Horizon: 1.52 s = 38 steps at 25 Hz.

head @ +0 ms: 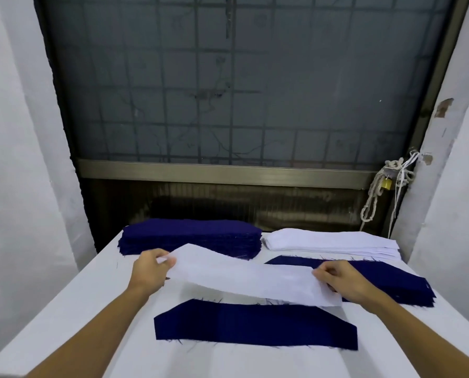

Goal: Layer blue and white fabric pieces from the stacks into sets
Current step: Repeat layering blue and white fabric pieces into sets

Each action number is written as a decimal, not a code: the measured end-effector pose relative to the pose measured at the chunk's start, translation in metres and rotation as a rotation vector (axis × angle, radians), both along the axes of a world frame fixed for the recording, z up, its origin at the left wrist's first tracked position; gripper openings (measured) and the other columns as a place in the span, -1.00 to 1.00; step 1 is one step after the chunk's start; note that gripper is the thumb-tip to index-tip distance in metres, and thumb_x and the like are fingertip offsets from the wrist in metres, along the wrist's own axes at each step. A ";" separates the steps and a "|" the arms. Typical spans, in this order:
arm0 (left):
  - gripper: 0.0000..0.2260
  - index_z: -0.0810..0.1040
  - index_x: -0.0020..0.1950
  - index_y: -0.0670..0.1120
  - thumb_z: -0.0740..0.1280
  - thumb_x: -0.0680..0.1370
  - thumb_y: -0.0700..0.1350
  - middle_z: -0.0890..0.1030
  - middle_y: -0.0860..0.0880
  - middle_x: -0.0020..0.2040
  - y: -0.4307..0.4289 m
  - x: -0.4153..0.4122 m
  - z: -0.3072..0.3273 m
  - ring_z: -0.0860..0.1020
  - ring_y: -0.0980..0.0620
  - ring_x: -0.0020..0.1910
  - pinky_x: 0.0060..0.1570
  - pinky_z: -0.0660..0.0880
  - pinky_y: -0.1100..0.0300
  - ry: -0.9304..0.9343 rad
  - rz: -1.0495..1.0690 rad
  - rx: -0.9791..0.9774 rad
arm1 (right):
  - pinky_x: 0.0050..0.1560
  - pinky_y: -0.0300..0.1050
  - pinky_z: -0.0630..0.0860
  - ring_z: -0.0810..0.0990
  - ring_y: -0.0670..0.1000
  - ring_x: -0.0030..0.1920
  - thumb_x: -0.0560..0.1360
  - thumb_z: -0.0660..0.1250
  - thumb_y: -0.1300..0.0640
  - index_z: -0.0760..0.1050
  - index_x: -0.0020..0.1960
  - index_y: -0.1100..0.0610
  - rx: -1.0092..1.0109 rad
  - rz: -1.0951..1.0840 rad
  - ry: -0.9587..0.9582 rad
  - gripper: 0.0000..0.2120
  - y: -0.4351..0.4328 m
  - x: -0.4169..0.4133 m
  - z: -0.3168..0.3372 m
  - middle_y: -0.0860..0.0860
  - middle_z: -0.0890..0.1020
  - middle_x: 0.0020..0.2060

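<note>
White fabric piece point(244, 276) hangs stretched between two bare hands above a white-covered table point(91, 309), as I see it through the head camera. The left hand point(150, 268) pinches the strip's far-left end between thumb and curled fingers. The right hand point(342, 281) pinches the right end the same way, its fingers bent round the edge. The strip runs slantwise, its left end farther from me than its right, and sags slightly in the middle.

Just below it, a single blue fabric piece point(255, 327) lies flat on the table nearest me, frayed threads showing along its edges. From my angle the white strip's near edge covers part of the blue piece's far edge; I cannot tell whether the two touch.

At the table's far edge a tall blue stack point(189, 236) sits on the left and a lower white stack point(334, 242) on the right, just beside each other. A third pile topped in blue point(391, 279) lies on the right, partly behind the right hand.

Beyond the table stands a barred, frosted window point(241, 77), with a knotted rope point(375, 203) and a brass padlock point(387, 184) at its right frame.
</note>
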State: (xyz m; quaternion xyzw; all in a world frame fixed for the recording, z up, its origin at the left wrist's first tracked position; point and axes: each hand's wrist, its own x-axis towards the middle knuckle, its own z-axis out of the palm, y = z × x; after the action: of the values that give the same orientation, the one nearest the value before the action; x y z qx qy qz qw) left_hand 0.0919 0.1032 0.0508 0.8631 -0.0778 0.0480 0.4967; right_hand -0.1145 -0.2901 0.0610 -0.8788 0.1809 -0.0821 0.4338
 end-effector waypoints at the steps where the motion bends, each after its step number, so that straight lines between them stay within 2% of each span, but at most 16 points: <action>1: -0.86 0.61 0.14 -0.17 0.41 0.61 -0.16 0.59 -0.04 0.11 0.000 -0.007 -0.008 0.60 0.08 -0.17 -0.36 0.49 0.34 0.029 -0.007 -0.017 | -0.20 -0.10 0.53 0.59 0.04 -0.22 0.63 0.33 0.07 0.60 -0.13 0.20 0.010 -0.047 -0.035 -0.75 0.005 -0.003 -0.008 0.06 0.65 -0.27; 3: -0.86 0.56 0.14 -0.15 0.40 0.62 -0.14 0.54 -0.04 0.13 0.000 -0.019 -0.021 0.67 0.02 -0.26 -0.36 0.49 0.33 0.089 -0.004 -0.023 | -0.11 0.03 0.58 0.63 0.09 -0.17 0.64 0.30 0.10 0.56 -0.11 0.20 -0.048 -0.155 -0.125 -0.78 0.015 -0.007 -0.023 0.08 0.67 -0.23; 6: -0.91 0.55 0.07 -0.15 0.36 0.64 -0.14 0.64 -0.12 0.00 0.004 -0.033 -0.035 0.67 -0.03 -0.38 -0.43 0.48 0.32 0.146 0.005 0.013 | -0.04 0.02 0.62 0.64 -0.01 -0.13 0.63 0.32 0.04 0.58 -0.06 0.11 -0.182 -0.264 -0.168 -0.82 0.026 -0.014 -0.037 -0.02 0.67 -0.21; 8: -0.91 0.55 0.04 -0.16 0.36 0.64 -0.14 0.65 -0.16 -0.02 0.009 -0.040 -0.042 0.66 -0.07 -0.35 -0.40 0.52 0.27 0.151 0.001 0.036 | -0.08 0.02 0.63 0.65 -0.01 -0.17 0.61 0.36 0.01 0.59 -0.10 0.08 -0.186 -0.257 -0.179 -0.82 0.024 -0.018 -0.046 -0.05 0.68 -0.26; 9: -0.89 0.55 0.04 -0.17 0.36 0.64 -0.13 0.64 -0.13 0.00 0.012 -0.041 -0.045 0.66 -0.11 -0.28 -0.33 0.54 0.22 0.135 0.000 0.065 | -0.11 0.04 0.62 0.66 0.01 -0.21 0.59 0.38 -0.01 0.58 -0.14 0.06 -0.181 -0.241 -0.170 -0.81 0.023 -0.021 -0.050 -0.03 0.68 -0.30; 11: -0.88 0.57 0.01 -0.17 0.36 0.64 -0.11 0.60 -0.06 0.01 0.017 -0.043 -0.051 0.64 -0.14 -0.12 -0.19 0.50 0.16 0.103 -0.016 0.151 | -0.18 0.00 0.59 0.65 -0.01 -0.27 0.56 0.41 -0.05 0.58 -0.20 0.02 -0.209 -0.221 -0.128 -0.79 0.019 -0.027 -0.056 -0.05 0.67 -0.35; 12: -0.88 0.57 -0.02 -0.16 0.36 0.63 -0.11 0.62 -0.06 0.01 0.018 -0.044 -0.054 0.62 -0.10 -0.09 -0.19 0.47 0.18 0.101 -0.027 0.181 | -0.24 -0.05 0.56 0.63 -0.04 -0.31 0.55 0.42 -0.07 0.58 -0.23 -0.01 -0.239 -0.217 -0.107 -0.78 0.017 -0.029 -0.059 -0.06 0.66 -0.37; 14: -0.89 0.56 -0.06 -0.12 0.36 0.62 -0.12 0.66 -0.07 -0.04 0.017 -0.047 -0.060 0.60 -0.03 -0.12 -0.24 0.44 0.24 0.099 -0.058 0.235 | -0.30 -0.09 0.52 0.59 -0.06 -0.36 0.55 0.40 -0.09 0.57 -0.25 -0.05 -0.315 -0.212 -0.055 -0.77 0.014 -0.034 -0.065 -0.06 0.64 -0.38; 17: -0.90 0.54 -0.11 -0.07 0.34 0.62 -0.14 0.64 -0.02 -0.14 0.016 -0.050 -0.068 0.59 0.01 -0.17 -0.27 0.43 0.25 0.070 -0.098 0.317 | -0.28 -0.08 0.53 0.61 -0.03 -0.31 0.56 0.35 -0.12 0.53 -0.23 -0.09 -0.402 -0.215 0.008 -0.78 0.015 -0.038 -0.077 -0.05 0.63 -0.38; 22: -0.91 0.50 -0.08 -0.03 0.29 0.63 -0.13 0.63 -0.02 -0.19 0.019 -0.048 -0.070 0.59 0.02 -0.23 -0.26 0.48 0.21 0.066 -0.140 0.385 | -0.37 -0.19 0.40 0.54 -0.05 -0.39 0.55 0.35 -0.18 0.47 -0.26 -0.08 -0.458 -0.285 -0.037 -0.72 0.019 -0.041 -0.089 -0.08 0.54 -0.49; 25: -0.93 0.47 -0.06 -0.02 0.27 0.63 -0.12 0.63 -0.04 -0.20 0.021 -0.048 -0.072 0.61 -0.01 -0.26 -0.26 0.53 0.15 0.063 -0.162 0.409 | -0.39 -0.24 0.38 0.53 -0.11 -0.39 0.54 0.33 -0.26 0.45 -0.23 -0.10 -0.497 -0.283 -0.010 -0.71 0.019 -0.041 -0.090 -0.12 0.54 -0.47; 30: -0.93 0.44 -0.02 0.00 0.32 0.59 -0.11 0.60 -0.03 -0.20 0.019 -0.057 -0.079 0.59 0.02 -0.33 -0.36 0.47 0.17 -0.005 -0.094 0.351 | -0.41 -0.25 0.38 0.55 -0.14 -0.37 0.52 0.36 -0.26 0.45 -0.17 -0.13 -0.512 -0.311 -0.027 -0.75 0.017 -0.041 -0.093 -0.15 0.56 -0.44; 34: -0.79 0.43 0.10 0.04 0.41 0.54 -0.08 0.56 -0.02 -0.03 0.018 -0.060 -0.085 0.55 0.10 -0.17 -0.24 0.45 0.15 -0.037 -0.037 0.259 | -0.41 -0.20 0.45 0.52 -0.15 -0.35 0.53 0.40 -0.14 0.44 -0.19 -0.14 -0.515 -0.365 -0.048 -0.80 0.017 -0.040 -0.095 -0.18 0.54 -0.40; 38: -0.74 0.47 0.08 0.04 0.47 0.47 -0.12 0.51 0.01 -0.05 0.020 -0.054 -0.081 0.52 0.06 -0.12 -0.21 0.48 0.11 -0.017 -0.020 0.218 | -0.43 -0.20 0.30 0.50 -0.14 -0.34 0.57 0.38 -0.08 0.44 -0.19 -0.12 -0.456 -0.416 -0.093 -0.80 0.015 -0.042 -0.094 -0.14 0.53 -0.36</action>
State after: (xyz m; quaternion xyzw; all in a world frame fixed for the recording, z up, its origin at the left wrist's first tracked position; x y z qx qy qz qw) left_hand 0.0376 0.1229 -0.0297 0.9107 -0.0954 0.0418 0.3996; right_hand -0.1566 -0.2753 -0.0325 -0.8928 0.3138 -0.2479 0.2071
